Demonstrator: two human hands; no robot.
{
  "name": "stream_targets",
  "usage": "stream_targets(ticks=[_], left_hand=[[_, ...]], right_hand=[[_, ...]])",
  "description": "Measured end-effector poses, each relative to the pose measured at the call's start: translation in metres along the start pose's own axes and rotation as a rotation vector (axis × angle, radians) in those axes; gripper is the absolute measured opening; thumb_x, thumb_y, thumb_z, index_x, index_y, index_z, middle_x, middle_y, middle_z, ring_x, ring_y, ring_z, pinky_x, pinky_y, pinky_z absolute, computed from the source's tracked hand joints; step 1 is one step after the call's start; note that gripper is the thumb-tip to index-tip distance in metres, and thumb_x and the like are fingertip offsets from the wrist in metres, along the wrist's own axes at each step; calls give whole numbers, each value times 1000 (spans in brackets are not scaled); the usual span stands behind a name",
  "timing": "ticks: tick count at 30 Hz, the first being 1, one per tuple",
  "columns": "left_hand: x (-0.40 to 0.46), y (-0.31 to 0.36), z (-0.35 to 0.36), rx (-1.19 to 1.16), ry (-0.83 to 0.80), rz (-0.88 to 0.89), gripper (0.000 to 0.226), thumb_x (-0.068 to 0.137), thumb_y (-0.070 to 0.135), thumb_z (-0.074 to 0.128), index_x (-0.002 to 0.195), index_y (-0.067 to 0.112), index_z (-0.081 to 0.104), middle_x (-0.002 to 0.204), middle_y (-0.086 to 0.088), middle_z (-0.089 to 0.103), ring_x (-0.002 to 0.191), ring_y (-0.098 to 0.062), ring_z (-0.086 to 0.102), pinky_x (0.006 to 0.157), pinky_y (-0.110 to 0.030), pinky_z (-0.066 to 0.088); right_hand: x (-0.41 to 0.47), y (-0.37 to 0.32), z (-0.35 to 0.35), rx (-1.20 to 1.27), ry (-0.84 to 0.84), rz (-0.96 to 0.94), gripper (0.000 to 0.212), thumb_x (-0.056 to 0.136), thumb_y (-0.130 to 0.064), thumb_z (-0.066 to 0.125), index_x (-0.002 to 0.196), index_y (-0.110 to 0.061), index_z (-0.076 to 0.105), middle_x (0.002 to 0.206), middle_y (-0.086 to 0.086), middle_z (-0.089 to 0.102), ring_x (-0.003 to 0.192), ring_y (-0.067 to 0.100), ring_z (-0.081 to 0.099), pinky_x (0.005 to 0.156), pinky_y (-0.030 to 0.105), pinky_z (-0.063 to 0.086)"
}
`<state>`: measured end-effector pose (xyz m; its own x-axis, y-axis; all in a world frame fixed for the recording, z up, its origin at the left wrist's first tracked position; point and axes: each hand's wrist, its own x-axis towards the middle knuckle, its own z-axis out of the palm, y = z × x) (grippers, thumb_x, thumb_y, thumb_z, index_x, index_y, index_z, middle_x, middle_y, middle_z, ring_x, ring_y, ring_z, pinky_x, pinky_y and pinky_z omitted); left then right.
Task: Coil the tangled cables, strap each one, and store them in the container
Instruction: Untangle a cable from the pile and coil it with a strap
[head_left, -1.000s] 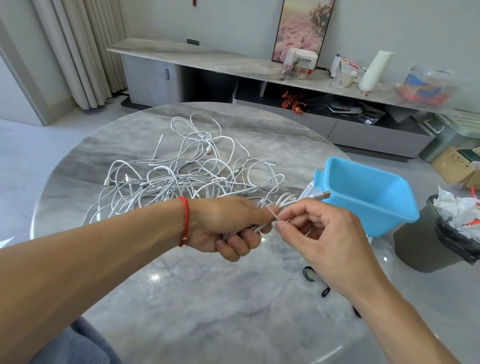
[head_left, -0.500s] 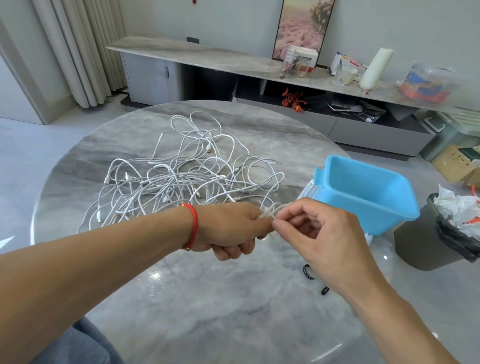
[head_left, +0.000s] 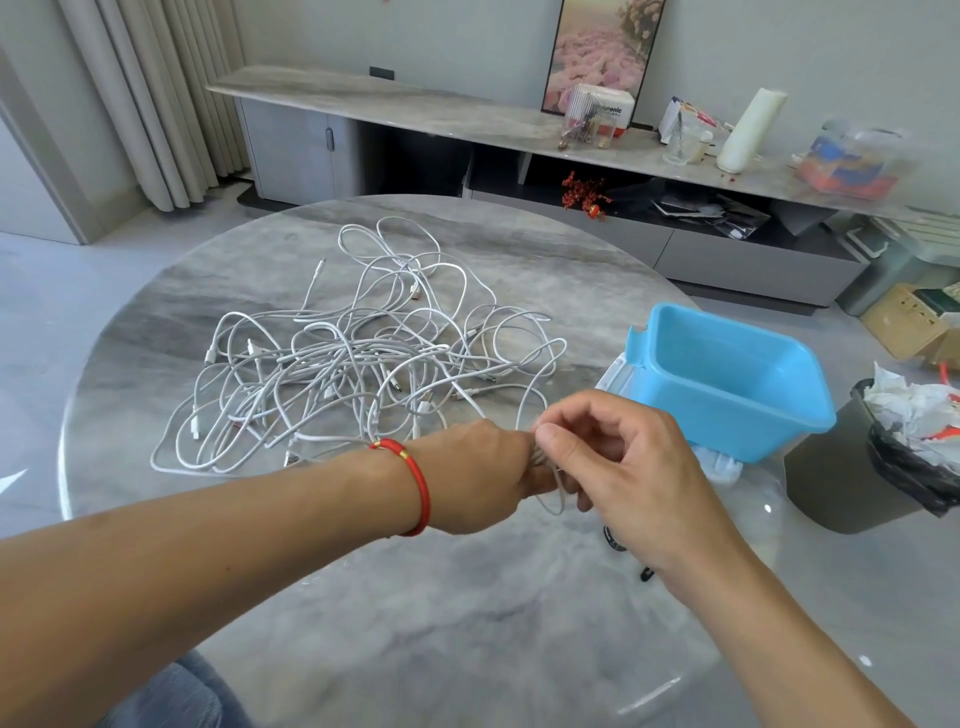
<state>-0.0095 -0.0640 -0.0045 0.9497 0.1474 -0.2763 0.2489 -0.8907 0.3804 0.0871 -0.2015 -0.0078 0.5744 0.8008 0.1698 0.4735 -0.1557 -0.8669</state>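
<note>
- Drawn tighter since before: cable bundle (head_left: 540, 460), gripped in left hand (head_left: 480, 480).
- Pinched at bundle's top by right hand (head_left: 618, 467); loop dangling below.

white cables (head_left: 363, 358) are sprawling in a tangle across the middle of the round table (head_left: 467, 639), w/ grey marble veining showing pale & dark streaks across its top. a sky-blue container (head_left: 727, 384) is sitting at the table's right edge, plain, no pattern. the left hand (head_left: 483, 478) is wearing a red cord bracelet (head_left: 415, 488) w/ a small gold bead. a white cable loop (head_left: 553, 499) is hanging btwn both hands. black straps (head_left: 615, 540) are showing under the right hand (head_left: 623, 467), near the right edge.
</note>
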Motion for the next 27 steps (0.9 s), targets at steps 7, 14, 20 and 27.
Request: stream_targets(ticks=[7,14,20,27], left_hand=[[-1,2,-5,-146,-102,-86,42,104,51,35,75,20,33,72,0,45,64,-16,45,73,-36,42],[8,-2,-5,-150,-105,-161,40,103,50,39,80,18,36,78,-4,52,73,-33,60,62,-34,50],[12,-16,-6,-853,-272,-241,28,104,40,47,91,16,40,63,-2,31,43,-11,22,37,-17,22],[11,-31,-27,-1180,-326,-183,30,102,42,47,83,20,39,67,2,17,46,-7,14,36,-13,15]], right_hand=[[3,-4,-13,371,29,177,18,100,-17,65,83,-20,70,76,6,58,62,16,41,57,26,34],[-1,-5,-17,294,-37,55,9,97,-19,69,89,-18,72,77,-9,64,65,10,47,72,24,46],[-1,-12,-22,387,-39,64,10,96,-26,61,92,-17,63,96,3,76,79,10,59,69,27,44],[3,-11,-44,476,15,170,19,104,-12,52,86,-13,56,69,2,54,61,16,47,55,22,45]])
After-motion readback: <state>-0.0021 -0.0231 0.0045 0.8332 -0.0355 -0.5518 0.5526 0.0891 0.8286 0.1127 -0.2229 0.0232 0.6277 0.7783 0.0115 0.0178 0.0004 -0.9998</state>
